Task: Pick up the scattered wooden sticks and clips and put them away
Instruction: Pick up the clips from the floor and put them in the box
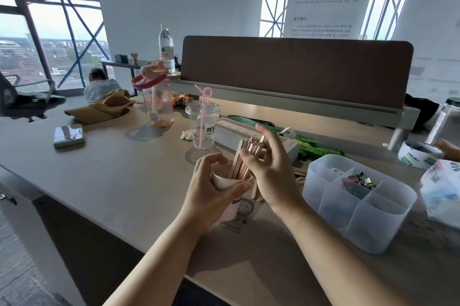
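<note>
Right now both hands work over the near middle of the desk (112,181). The left hand (211,196) curls around the mouth of a small pale cloth pouch (222,182) with a cartoon figure printed lower down, thumb on one side of the opening and fingers on the other, pinching it open. The right hand (266,168) grips a bundle of flat wooden sticks (245,158) between thumb and fingers; the bundle stands nearly upright, its lower ends inside the pouch and its upper ends rising clear above the hand. A few loose sticks (300,172) lie on the desk just past the right wrist, between it and the organizer.

Toward the right edge of the desk sits a translucent plastic organizer (358,213) split into compartments; binder clips (361,181) (dark and metallic, piled together) fill one far compartment. Behind the hands, a clear lidded cup (202,121) with a pink looped straw stands beside a white power strip (249,131), with green lanyards (316,147) trailing across the desk near it. Farther left are a pink-capped water bottle (155,99), a tan cap (104,107) and a small white box (69,135). A brown divider panel (296,69) runs along the far edge.
</note>
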`<control>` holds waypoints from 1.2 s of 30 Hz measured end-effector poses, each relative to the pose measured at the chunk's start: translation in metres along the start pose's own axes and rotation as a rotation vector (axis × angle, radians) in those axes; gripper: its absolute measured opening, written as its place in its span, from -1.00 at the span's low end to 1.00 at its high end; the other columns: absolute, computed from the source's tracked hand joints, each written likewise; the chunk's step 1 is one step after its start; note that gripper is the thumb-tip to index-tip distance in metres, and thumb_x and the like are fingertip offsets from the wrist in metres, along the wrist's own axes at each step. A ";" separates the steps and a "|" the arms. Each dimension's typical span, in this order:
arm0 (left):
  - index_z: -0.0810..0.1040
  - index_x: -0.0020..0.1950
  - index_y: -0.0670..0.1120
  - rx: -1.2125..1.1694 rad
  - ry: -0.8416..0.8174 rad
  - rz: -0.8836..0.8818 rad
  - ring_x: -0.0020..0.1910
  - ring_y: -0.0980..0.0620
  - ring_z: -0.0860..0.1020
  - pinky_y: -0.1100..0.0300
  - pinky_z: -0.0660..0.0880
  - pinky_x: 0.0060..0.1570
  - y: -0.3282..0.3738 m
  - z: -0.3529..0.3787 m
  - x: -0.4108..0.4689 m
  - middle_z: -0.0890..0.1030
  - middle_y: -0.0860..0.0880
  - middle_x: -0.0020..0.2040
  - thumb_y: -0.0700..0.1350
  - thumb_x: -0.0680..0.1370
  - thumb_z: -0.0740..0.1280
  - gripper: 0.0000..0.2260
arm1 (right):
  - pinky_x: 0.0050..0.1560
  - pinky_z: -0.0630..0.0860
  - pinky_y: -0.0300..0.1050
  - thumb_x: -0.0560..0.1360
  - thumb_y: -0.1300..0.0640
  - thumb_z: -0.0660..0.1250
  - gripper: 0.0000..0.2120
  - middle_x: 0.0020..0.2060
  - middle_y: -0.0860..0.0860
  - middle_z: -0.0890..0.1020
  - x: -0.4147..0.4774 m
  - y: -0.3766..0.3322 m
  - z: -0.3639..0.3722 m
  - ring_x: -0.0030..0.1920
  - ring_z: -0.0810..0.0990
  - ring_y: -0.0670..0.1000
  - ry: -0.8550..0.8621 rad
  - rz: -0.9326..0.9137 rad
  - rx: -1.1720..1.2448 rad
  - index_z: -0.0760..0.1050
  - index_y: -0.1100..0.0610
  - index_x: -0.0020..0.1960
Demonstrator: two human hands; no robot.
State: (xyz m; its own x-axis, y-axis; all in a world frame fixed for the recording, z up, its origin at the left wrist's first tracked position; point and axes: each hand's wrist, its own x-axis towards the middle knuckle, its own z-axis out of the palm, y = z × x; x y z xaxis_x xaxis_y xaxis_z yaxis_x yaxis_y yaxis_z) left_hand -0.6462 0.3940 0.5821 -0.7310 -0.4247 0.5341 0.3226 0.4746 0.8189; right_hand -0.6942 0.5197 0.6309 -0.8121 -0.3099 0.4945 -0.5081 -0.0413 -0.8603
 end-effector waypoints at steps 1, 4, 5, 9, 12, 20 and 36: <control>0.44 0.05 0.26 -0.015 -0.012 -0.022 0.03 0.16 0.56 0.16 0.52 0.03 -0.001 -0.002 0.000 0.57 0.14 0.04 0.25 0.11 0.51 -0.45 | -0.15 0.49 -0.43 0.50 0.13 0.37 -0.61 -0.08 -0.22 0.56 0.000 -0.002 0.000 -0.12 0.58 -0.27 -0.015 -0.019 -0.017 0.41 -0.09 0.28; 0.45 0.14 0.22 -0.029 -0.034 -0.048 0.04 0.17 0.58 0.03 0.54 0.06 -0.002 -0.007 0.000 0.59 0.22 0.04 0.19 0.11 0.56 -0.36 | -0.14 0.45 -0.47 0.50 0.14 0.37 -0.72 -0.06 -0.25 0.57 0.002 -0.002 0.003 -0.11 0.55 -0.35 -0.089 -0.055 -0.056 0.49 -0.18 0.12; 0.45 0.18 0.21 -0.026 -0.031 -0.052 0.07 0.19 0.57 0.05 0.53 0.10 -0.003 -0.008 -0.001 0.59 0.22 0.07 0.19 0.10 0.56 -0.32 | -0.05 0.44 -0.47 0.51 0.09 0.36 -0.72 -0.01 -0.31 0.56 0.001 -0.004 0.004 -0.04 0.53 -0.38 -0.119 -0.058 -0.059 0.47 -0.25 0.11; 0.47 0.24 0.19 0.082 -0.009 -0.076 0.15 0.25 0.49 0.15 0.45 0.20 -0.005 -0.014 0.004 0.53 0.21 0.17 0.13 0.14 0.58 -0.31 | 0.05 0.38 -0.52 0.50 -0.20 0.14 -0.61 0.13 -0.34 0.50 0.002 -0.001 0.005 0.13 0.48 -0.37 -0.060 -0.074 -0.126 0.38 -0.23 0.31; 0.46 0.28 0.12 0.195 -0.011 -0.086 0.13 0.22 0.43 0.34 0.34 0.11 -0.001 -0.020 0.011 0.41 0.20 0.15 -0.03 0.24 0.60 -0.34 | -0.15 0.45 -0.38 0.57 0.06 0.17 -0.80 -0.08 -0.11 0.61 0.001 0.016 -0.005 -0.05 0.58 -0.10 0.216 -0.018 -0.355 0.54 0.03 0.07; 0.42 0.26 0.18 0.233 -0.077 -0.148 0.21 0.05 0.49 0.13 0.42 0.20 -0.009 -0.038 0.034 0.51 0.05 0.25 -0.05 0.23 0.61 -0.33 | 0.19 0.46 -0.13 0.48 0.29 0.17 -0.60 0.24 0.09 0.46 0.012 0.068 -0.033 0.22 0.41 0.04 0.068 0.164 -0.728 0.42 0.17 0.31; -0.33 0.54 -0.02 0.952 -0.678 -0.262 0.49 -0.24 -0.30 -0.21 -0.25 0.41 0.013 0.080 0.041 -0.28 -0.19 0.54 0.45 0.26 0.34 0.17 | 0.02 0.30 -0.45 0.49 0.39 0.13 -0.48 0.32 0.06 0.42 0.015 0.073 -0.067 0.25 0.38 -0.03 -0.034 0.222 -0.629 0.29 0.10 0.42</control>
State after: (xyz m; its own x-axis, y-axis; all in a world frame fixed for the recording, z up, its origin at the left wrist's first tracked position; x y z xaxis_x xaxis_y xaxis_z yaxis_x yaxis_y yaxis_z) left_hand -0.7201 0.4440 0.5977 -0.9684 -0.2365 -0.0795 -0.2490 0.9358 0.2494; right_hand -0.7629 0.5753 0.5841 -0.9126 -0.2771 0.3007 -0.4085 0.5854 -0.7003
